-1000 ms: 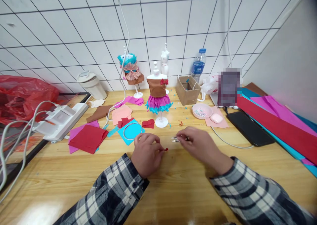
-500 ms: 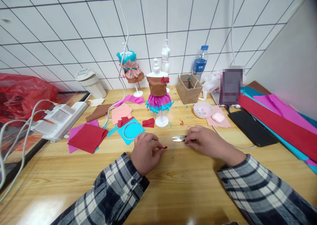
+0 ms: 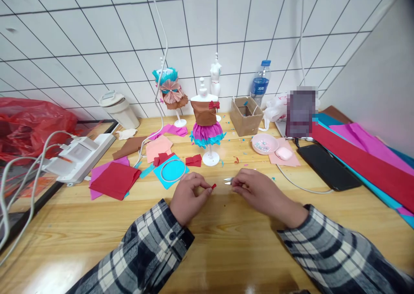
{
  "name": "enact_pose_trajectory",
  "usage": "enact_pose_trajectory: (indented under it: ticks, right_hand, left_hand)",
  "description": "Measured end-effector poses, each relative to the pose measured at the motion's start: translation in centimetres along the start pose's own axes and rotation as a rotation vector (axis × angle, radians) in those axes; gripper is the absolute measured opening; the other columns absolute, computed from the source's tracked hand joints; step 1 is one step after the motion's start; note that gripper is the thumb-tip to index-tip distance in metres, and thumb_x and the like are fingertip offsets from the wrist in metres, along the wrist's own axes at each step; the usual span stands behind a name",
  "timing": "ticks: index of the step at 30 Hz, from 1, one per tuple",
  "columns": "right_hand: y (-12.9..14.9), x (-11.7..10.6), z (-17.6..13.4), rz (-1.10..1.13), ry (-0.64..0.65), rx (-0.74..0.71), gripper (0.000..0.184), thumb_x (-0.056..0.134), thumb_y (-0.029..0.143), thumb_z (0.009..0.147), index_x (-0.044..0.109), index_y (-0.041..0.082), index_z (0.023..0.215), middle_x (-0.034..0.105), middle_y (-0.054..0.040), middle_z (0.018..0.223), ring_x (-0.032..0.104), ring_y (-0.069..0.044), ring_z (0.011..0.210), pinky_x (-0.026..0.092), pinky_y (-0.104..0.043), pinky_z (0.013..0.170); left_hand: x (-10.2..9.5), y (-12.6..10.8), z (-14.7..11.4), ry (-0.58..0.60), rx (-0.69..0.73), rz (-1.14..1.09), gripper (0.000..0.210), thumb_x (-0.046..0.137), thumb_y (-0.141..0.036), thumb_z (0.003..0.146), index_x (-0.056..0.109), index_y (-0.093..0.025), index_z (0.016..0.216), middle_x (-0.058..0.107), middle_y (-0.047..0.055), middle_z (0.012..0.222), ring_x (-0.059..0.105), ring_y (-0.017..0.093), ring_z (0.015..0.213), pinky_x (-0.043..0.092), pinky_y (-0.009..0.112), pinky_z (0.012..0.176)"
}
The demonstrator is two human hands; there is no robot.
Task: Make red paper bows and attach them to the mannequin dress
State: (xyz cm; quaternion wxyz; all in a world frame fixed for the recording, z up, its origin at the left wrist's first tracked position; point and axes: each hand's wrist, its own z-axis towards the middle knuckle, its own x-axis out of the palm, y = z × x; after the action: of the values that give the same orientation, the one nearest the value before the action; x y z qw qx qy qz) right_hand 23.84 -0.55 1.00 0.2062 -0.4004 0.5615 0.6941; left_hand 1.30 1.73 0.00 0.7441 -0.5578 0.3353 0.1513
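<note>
My left hand (image 3: pixel 190 198) pinches a small scrap of red crepe paper (image 3: pixel 214 186) between thumb and forefinger, just above the table. To its right, my right hand (image 3: pixel 261 192) is closed on a pair of thread snips (image 3: pixel 228 181); only their slim metal blades show, pointing left toward the scrap without touching it. Behind the hands stands a small white dress form (image 3: pixel 211 157) in a brown paper top (image 3: pixel 205 114), with a red bow (image 3: pixel 214 105) and a magenta skirt (image 3: pixel 207 133) edged in blue. Red paper pieces (image 3: pixel 193 161) lie left of its base.
At left are a red paper stack (image 3: pixel 114 181), blue paper (image 3: pixel 164 182) under a ring (image 3: pixel 174 159), and a power strip (image 3: pixel 84 156). Behind stand a cardboard box (image 3: pixel 246 120) and bottle (image 3: pixel 259 85). At right are a pink bowl (image 3: pixel 274 145), phone (image 3: pixel 330 167) and cable (image 3: pixel 305 190).
My right hand has moved left with the snips and lifted them from the table, closer to the red scrap. My left hand has raised the scrap slightly.
</note>
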Motion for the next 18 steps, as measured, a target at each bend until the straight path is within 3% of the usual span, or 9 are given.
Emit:
enact_pose_trajectory:
  ticks: [3, 6, 11, 18]
  right_hand:
    - [1.9, 1.4, -0.2, 0.484, 0.017, 0.146, 0.016, 0.061, 0.032, 0.083, 0.067, 0.017, 0.079, 0.062, -0.0005, 0.074, 0.053, -0.012, 0.066, 0.04, -0.024, 0.061]
    - [3.1, 2.8, -0.4, 0.671, 0.041, 0.24, 0.018, 0.065, 0.034, 0.077, 0.068, 0.016, 0.075, 0.059, 0.0014, 0.067, 0.047, -0.011, 0.06, 0.038, -0.024, 0.058]
    - [3.4, 3.7, -0.5, 0.761, -0.073, 0.286, 0.018, 0.064, 0.034, 0.077, 0.068, 0.016, 0.077, 0.061, 0.0013, 0.069, 0.048, -0.011, 0.062, 0.039, -0.024, 0.06]
    - [3.3, 4.1, -0.4, 0.789, -0.105, 0.29, 0.021, 0.063, 0.037, 0.076, 0.067, 0.017, 0.079, 0.059, 0.0006, 0.068, 0.046, -0.011, 0.059, 0.037, -0.022, 0.053]
  left_hand:
    - [0.2, 0.0, -0.1, 0.008, -0.065, -0.185, 0.012, 0.063, -0.026, 0.077, 0.067, -0.017, 0.069, 0.064, 0.005, 0.08, 0.061, 0.018, 0.081, 0.048, 0.035, 0.078]
    - [0.4, -0.4, -0.4, 0.004, -0.083, -0.264, 0.015, 0.063, -0.028, 0.078, 0.066, -0.017, 0.068, 0.063, 0.005, 0.08, 0.061, 0.018, 0.08, 0.049, 0.034, 0.077]
    - [0.5, -1.3, -0.8, -0.026, -0.043, -0.222, 0.013, 0.064, -0.027, 0.076, 0.067, -0.018, 0.067, 0.062, 0.003, 0.079, 0.06, 0.018, 0.08, 0.048, 0.033, 0.077]
    - [0.4, -2.2, -1.1, -0.086, -0.019, -0.12, 0.011, 0.064, -0.023, 0.075, 0.066, -0.018, 0.065, 0.061, 0.003, 0.079, 0.059, 0.019, 0.081, 0.047, 0.035, 0.077]
